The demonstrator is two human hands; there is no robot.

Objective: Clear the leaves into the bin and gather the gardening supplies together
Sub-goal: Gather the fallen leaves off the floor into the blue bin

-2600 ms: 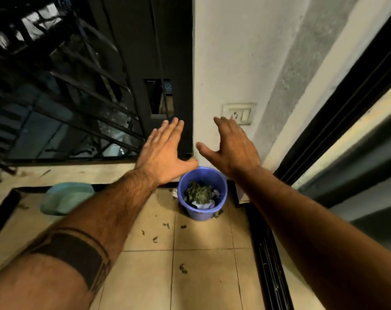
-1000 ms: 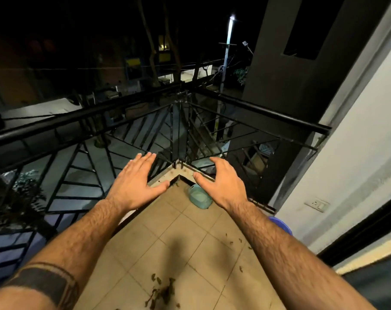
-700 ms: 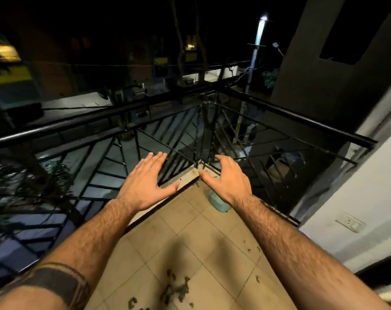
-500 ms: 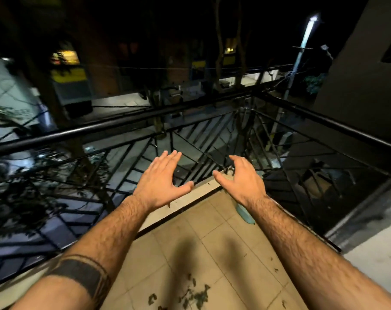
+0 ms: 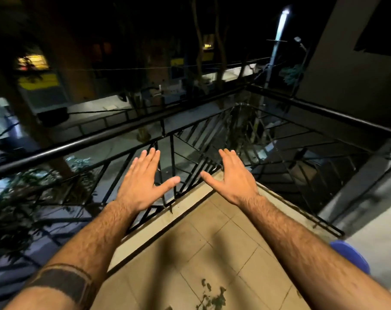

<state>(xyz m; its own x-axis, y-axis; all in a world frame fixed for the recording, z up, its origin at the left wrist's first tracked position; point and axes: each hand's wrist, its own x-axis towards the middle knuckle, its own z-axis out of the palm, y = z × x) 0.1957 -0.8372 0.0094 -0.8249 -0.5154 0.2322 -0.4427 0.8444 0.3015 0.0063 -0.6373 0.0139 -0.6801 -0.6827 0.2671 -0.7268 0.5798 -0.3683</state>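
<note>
Both the left hand and the right hand are held out flat over the balcony railing, fingers straight, holding nothing. Leaves lie on the tiled floor below the forearms, and the blue bin, probably the leaf bucket, peeks from behind the right forearm. Best to lower both hands and scoop the clump together before carrying it right to the bin.
</note>
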